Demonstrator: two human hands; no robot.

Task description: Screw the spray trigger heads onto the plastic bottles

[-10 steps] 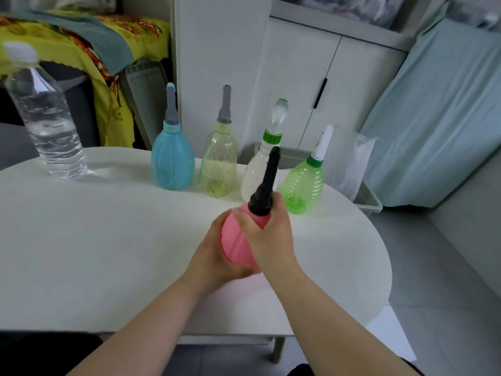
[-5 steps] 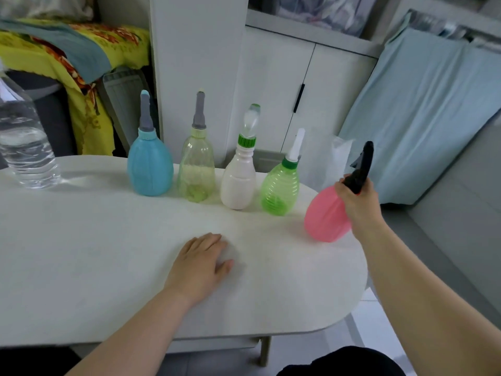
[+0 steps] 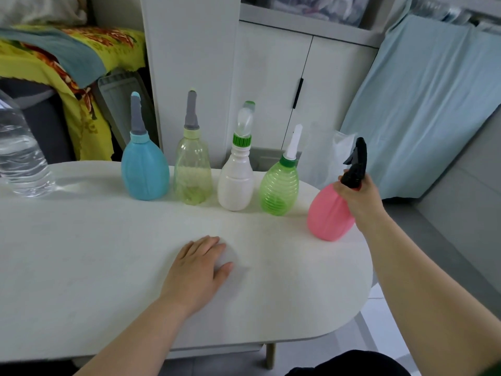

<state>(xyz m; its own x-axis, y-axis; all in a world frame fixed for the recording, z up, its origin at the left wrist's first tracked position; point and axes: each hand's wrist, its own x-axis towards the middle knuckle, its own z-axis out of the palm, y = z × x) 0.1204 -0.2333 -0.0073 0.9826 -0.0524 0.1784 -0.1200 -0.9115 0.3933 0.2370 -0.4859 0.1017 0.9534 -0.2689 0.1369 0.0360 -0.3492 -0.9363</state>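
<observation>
Right hand (image 3: 360, 198): fingers curled round the neck of the pink bottle (image 3: 328, 213), just under the black trigger head (image 3: 356, 164), which stands up out of the fist.

Left hand (image 3: 199, 267): flat on the table (image 3: 81, 253), fingers straight and relaxed, holding nothing, at about 6 o'clock of the row.

Pink bottle: at the 3 o'clock end of the table, near the rounded edge, tilted with its top leaning toward 1 o'clock. Whether its base fully rests on the top I cannot tell.

Row along the 12 o'clock side, from 9 toward 3: blue bottle (image 3: 145, 172), pale yellow bottle (image 3: 193, 172), white bottle (image 3: 235, 183), green ribbed bottle (image 3: 279, 189), all upright, heads fitted, standing just beside one another.

Handling, by judgement: thin blown plastic, light, likely empty, so it tips easily and the belly would dent under a hard squeeze. Smooth round sides look slippery. Best hold is the stiff neck or collar for turning, with the other hand round the belly to stop it spinning.

Also present: clear water bottle (image 3: 19, 158) at 9 o'clock.
</observation>
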